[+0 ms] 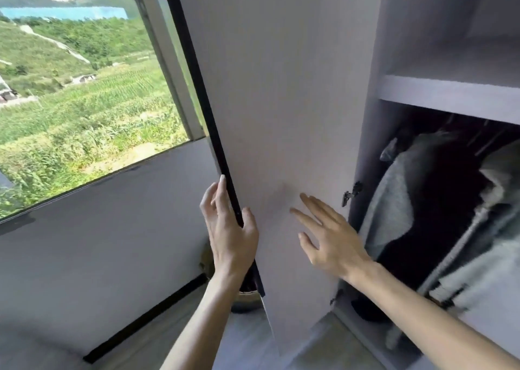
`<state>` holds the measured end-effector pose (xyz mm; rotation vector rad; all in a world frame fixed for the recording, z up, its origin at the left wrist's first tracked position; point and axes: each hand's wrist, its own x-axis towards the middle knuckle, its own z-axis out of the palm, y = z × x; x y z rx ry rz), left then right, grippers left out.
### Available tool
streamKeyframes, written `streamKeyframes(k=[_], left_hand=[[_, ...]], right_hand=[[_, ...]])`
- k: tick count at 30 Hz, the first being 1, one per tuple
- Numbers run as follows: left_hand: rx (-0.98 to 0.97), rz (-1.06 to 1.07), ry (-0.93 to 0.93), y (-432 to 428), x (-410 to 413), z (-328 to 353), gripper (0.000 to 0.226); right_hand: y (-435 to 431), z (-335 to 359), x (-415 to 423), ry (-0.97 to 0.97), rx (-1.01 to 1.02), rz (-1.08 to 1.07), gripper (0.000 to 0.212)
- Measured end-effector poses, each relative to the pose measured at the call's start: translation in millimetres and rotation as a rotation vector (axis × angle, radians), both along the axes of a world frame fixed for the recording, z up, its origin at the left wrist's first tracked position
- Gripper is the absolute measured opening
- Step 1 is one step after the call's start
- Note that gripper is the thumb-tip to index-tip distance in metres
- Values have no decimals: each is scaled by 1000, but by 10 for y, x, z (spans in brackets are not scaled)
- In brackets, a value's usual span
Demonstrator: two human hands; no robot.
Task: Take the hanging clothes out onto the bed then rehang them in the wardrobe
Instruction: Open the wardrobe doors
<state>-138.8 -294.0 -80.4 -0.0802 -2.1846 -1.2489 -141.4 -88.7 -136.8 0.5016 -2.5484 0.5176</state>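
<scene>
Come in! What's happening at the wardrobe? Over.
Left hand grips edge of pale wardrobe door. Right hand, fingers straight, at its inner face. Grey and dark clothes hang inside, unblocked.

Both forearms are bare; the slender left grip [230, 237] at the edge of the wardrobe door [281, 102] shows a long fingernail, the right grip [329, 243] beside it equally slim.

Wardrobe door [281, 102] stands open at centre, hinged along its right edge to the wardrobe [371, 59]; one hinge [351, 193] sits at mid-height. Window [84, 88] lies left of and behind the door, with wall [98, 243] below it. Inside the wardrobe, right of the door, a shelf [450, 99] crosses the upper part; hanging clothes [408, 200] hang beneath it. Left hand [228, 229] is on the door's free left edge, thumb on the inner face. Right hand [329, 234] lies before the inner face, between left hand and hinge.
</scene>
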Motion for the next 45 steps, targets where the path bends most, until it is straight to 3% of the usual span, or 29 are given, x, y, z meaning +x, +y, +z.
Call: streamKeyframes(k=[3,10,17,20,26,30,33,36,41,43,45], left_hand=[[-83,-48,-42,215,185,-517,64],[-328,-684,-368,1343,327,-1058,54],[-556,-1086,-274,2637,566,-650,56],[-469,-1135,-227,3088,634,-284,63],[-95,-1141,-169,3629,672,517,64],[127,-1128,-157,3853,623,901,46],[162,-1130,-213,3979,547,1004,18],[134,-1154,-359,4035,434,960,7],[327,-1227,-593,4110,442,868,31],[359,-1173,-605,4181,470,770,46],[396,-1111,-601,4220,525,692,46]], right_hand=[[270,-288,468,-30,-40,-176,42],[828,-585,1686,-124,-12,-664,41],[1598,-112,2640,35,84,-1092,45],[1952,209,2830,165,114,-1149,43],[2524,1066,2841,445,200,-1180,48],[2815,1496,2689,528,241,-1180,54],[3005,1587,2506,537,261,-1226,57],[3247,1415,2313,566,349,-1257,60],[3570,1129,2114,651,447,-1284,64],[3611,1099,2079,659,434,-1279,64],[3613,1081,2079,654,423,-1267,63]])
